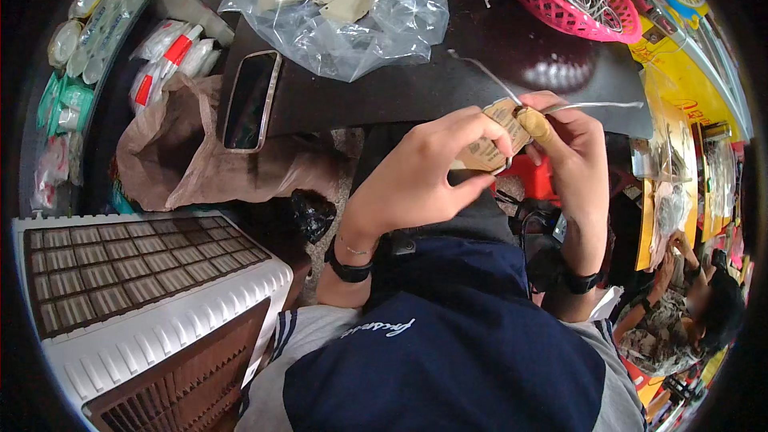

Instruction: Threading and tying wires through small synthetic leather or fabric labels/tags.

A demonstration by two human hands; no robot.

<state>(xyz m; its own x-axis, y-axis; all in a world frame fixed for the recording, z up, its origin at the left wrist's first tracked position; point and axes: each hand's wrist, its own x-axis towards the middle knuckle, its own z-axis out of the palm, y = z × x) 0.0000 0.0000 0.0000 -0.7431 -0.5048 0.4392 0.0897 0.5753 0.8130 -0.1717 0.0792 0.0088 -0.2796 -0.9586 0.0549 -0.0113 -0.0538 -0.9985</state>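
Observation:
In front of my body, over the near edge of the dark table, both my hands meet at a small tan cardboard tag (506,118) with print on it. My left hand (416,172) is closed around the tag's lower end, thumb and finger curled. At the tag's upper end, my right hand (578,148) pinches a thin silver-grey cord (602,104) where it meets the tag. One end of the cord sticks out up and left, the other to the right. A tan wrap covers my right thumb, and the exact grip beneath it is hidden.
On the dark table (336,100) lie a clear plastic bag (352,40) of tags and a phone (252,100). A pink basket (628,28) of similar cords stands far right. A white slatted appliance (184,304) is at left. Another person (676,312) sits at right.

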